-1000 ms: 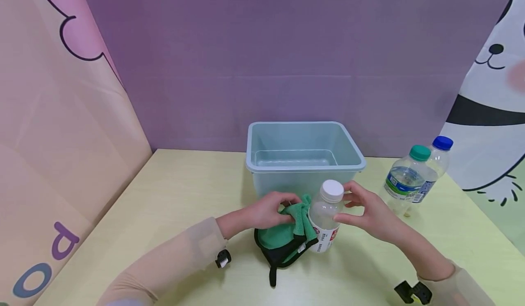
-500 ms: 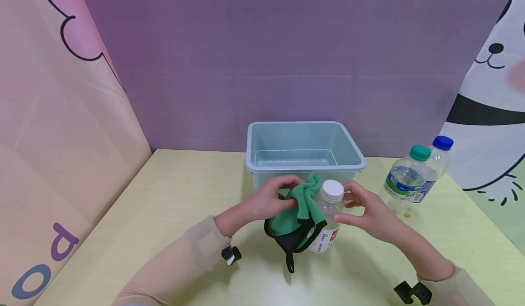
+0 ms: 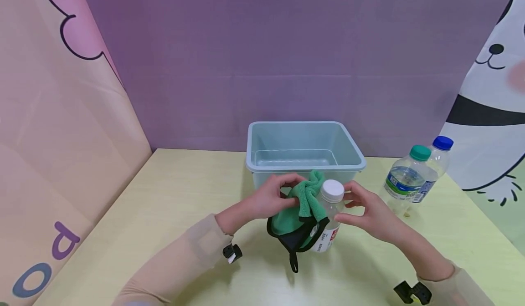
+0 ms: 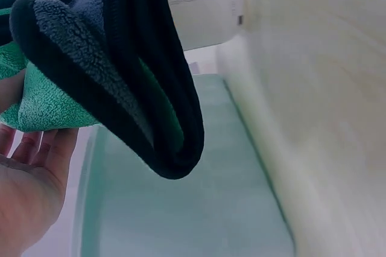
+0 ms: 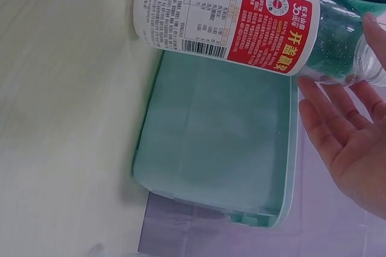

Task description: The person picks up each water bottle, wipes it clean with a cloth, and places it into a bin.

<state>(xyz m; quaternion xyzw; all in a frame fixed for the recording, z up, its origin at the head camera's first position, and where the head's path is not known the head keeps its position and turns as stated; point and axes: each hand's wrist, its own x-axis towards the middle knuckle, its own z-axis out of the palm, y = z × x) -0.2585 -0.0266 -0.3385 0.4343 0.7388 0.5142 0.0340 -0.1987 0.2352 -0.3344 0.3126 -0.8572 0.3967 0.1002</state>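
My left hand [image 3: 272, 196] grips a bunched green cloth [image 3: 287, 220] with black trim and a hanging loop. The cloth is raised against the left side of a clear plastic bottle [image 3: 326, 238] with a white cap, and its black corner hangs down in the left wrist view. On the bottle's other side, the thumb and fingers of my right hand [image 3: 371, 216] hold it near the neck. The bottle stands upright on the table, and its red and white label [image 5: 241, 19] faces the right wrist camera. Part of the bottle's left side is hidden behind the cloth.
Right behind the bottle stands a light blue plastic bin [image 3: 305, 169] with its top uncovered. Two more clear bottles are at the right, one with a green cap [image 3: 420, 153], the other with a blue cap [image 3: 443, 143]. A purple backdrop [image 3: 246, 60] rises behind the table.
My left hand has lifted the cloth up and to the right along the bottle, with only a small shift in the last half second. The right hand and the bottle stay in place.
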